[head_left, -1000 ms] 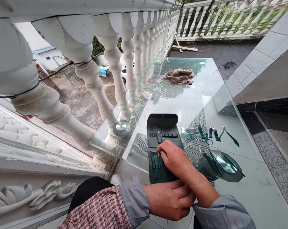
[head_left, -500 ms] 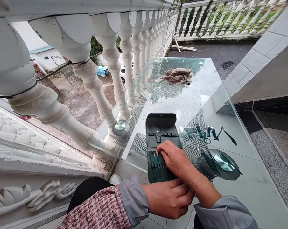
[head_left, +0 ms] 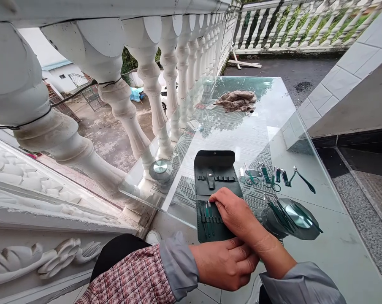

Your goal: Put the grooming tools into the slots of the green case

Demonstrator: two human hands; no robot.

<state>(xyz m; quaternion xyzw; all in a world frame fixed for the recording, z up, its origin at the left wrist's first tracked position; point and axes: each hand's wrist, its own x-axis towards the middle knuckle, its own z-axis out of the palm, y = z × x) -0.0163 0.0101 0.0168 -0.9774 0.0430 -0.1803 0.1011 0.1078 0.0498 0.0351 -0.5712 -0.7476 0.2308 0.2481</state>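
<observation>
A dark green tool case lies open on the glass table. Several slim green tools sit in its lower loops. My right hand rests on the lower half of the case, fingers curled together at a tool slot; what they pinch is hidden. My left hand sits at the near table edge under my right wrist, fingers curled, touching the case's near end. Green clippers, scissors and nippers lie in a row right of the case.
A white balustrade runs along the left. A crumpled brown cloth lies at the table's far end. Round metal table fittings show at left and near right. A tiled wall stands on the right.
Both hands stay almost still on the case; the view shifts only slightly.
</observation>
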